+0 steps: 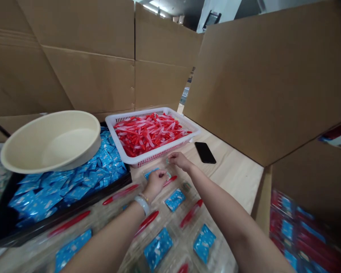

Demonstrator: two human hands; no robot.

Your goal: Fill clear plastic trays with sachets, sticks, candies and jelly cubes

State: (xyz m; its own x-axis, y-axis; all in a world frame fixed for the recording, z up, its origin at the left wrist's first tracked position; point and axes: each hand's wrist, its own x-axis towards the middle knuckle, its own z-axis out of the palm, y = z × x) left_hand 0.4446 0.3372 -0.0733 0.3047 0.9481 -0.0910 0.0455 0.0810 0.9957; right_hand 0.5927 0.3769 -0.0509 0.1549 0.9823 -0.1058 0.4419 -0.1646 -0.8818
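Observation:
Clear plastic blister trays lie over the near part of the table, holding blue packets (175, 200) and red pen-like sticks (191, 213). My left hand (157, 182), with a pale bangle (142, 205) at the wrist, is over a far tray with its fingers pinched together. A small greenish piece (168, 175) shows at those fingertips; whether they grip it is unclear. Farther forward, my right hand (180, 160) is closed in a pinch near the basket, and a tiny greenish piece (167, 160) is at its fingertips, too small to name.
A white basket (136, 161) full of red and pink sticks stands behind my hands. To the left, a cream basin (53, 144) rests on a black crate (108, 195) of blue packets. A black phone (205, 152) lies at right. Cardboard walls (233, 83) enclose the table; filled packs (290, 227) sit lower right.

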